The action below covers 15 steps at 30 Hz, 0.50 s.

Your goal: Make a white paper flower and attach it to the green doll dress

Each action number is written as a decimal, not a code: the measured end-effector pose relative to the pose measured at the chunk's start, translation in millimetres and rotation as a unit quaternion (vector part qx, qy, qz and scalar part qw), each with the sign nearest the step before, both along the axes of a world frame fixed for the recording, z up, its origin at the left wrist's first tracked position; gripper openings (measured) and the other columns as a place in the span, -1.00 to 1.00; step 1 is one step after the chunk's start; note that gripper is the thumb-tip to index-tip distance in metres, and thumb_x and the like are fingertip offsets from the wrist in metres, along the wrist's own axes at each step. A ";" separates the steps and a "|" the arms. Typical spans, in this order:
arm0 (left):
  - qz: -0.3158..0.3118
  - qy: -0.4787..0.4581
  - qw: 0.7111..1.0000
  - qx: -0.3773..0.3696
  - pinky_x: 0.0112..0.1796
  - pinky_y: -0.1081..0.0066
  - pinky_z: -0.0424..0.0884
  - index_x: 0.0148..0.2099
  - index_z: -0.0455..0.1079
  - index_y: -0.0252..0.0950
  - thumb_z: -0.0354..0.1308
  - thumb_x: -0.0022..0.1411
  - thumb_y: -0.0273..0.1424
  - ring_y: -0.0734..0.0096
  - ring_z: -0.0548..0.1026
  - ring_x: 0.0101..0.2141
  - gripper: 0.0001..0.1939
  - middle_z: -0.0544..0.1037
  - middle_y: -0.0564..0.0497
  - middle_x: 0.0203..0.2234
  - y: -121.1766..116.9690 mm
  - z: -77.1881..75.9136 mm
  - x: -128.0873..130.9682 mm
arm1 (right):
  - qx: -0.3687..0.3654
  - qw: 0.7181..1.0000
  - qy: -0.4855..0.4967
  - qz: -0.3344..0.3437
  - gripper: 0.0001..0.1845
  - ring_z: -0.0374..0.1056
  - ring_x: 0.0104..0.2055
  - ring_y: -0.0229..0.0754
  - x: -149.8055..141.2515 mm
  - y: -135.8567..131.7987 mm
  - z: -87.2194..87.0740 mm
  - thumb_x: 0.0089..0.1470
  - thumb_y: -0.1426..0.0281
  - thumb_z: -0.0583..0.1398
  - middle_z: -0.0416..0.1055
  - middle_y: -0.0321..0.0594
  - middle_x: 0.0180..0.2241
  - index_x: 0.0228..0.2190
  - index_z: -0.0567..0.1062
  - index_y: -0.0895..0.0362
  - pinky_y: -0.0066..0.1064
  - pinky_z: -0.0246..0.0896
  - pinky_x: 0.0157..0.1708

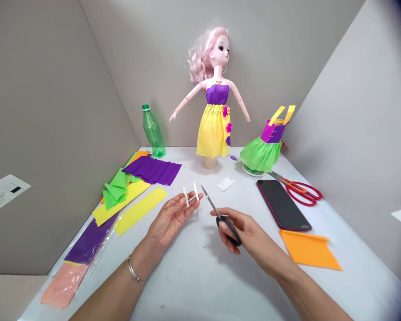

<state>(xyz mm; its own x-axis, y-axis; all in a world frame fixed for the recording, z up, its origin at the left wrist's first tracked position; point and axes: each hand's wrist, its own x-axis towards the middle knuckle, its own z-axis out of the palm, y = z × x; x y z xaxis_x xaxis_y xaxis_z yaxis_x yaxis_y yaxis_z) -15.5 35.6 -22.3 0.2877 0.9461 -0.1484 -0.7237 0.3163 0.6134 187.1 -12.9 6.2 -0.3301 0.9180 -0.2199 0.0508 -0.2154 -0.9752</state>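
White counter (pixel 187 285), near its middle: left hand (pixel 172 218) pinches a small white H-shaped piece (pixel 191 196), while right hand (pixel 243 232), apart, grips black-handled scissors (pixel 210 202), tips pointing toward it.

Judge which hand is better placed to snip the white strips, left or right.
Right, most likely: the right hand already grips the scissors, their blades pointing toward the white strips. The left hand holds those strips in its fingers and has no cutting tool.

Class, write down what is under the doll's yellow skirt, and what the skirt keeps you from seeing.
Under the yellow crepe-paper skirt, a tan cylindrical stand shows, resting on the white table. The skirt covers the top of the stand, so how it joins the doll cannot be seen.
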 end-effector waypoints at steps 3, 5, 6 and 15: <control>-0.022 -0.010 1.000 0.001 0.03 0.29 0.48 -0.27 0.53 -0.45 0.25 0.17 -0.57 -0.02 0.47 0.07 -0.94 0.61 -0.14 -0.18 -0.4 3.9 -2.9 | 0.051 0.990 -0.114 -0.069 -0.59 0.23 -0.56 -0.29 11.5 6.4 -3.1 0.16 0.09 0.14 0.26 -0.40 -0.53 -0.10 0.32 0.11 -0.45 0.07 -0.56; -0.049 -0.012 0.999 0.009 0.02 0.31 0.49 -0.25 0.53 -0.45 0.24 0.19 -0.56 -0.03 0.46 0.07 -0.93 0.60 -0.13 -0.18 -1.1 5.8 -4.5 | 0.093 0.971 -0.204 -0.076 -0.70 0.27 -0.52 -0.26 18.7 9.3 -8.0 0.21 0.15 0.09 0.28 -0.39 -0.51 -0.12 0.33 0.07 -0.43 0.09 -0.52; -0.065 -0.012 0.998 0.013 0.01 0.31 0.50 -0.24 0.53 -0.44 0.23 0.20 -0.56 -0.03 0.47 0.07 -0.93 0.60 -0.13 -0.17 -1.5 6.3 -5.1 | 0.118 0.956 -0.260 -0.067 -0.75 0.29 -0.49 -0.24 21.5 10.0 -10.8 0.23 0.20 0.07 0.31 -0.37 -0.49 -0.13 0.34 0.05 -0.42 0.10 -0.48; -0.148 0.033 0.988 0.018 -0.05 0.36 0.50 -0.23 0.52 -0.41 0.26 0.19 -0.53 0.00 0.52 0.01 -0.92 0.58 -0.13 -0.12 -7.1 3.6 -2.6 | 0.268 0.721 -0.639 0.001 -0.77 0.35 -0.20 -0.03 25.9 9.9 -25.4 0.23 0.48 0.06 0.42 -0.10 -0.30 -0.23 0.52 0.09 -0.34 0.05 -0.40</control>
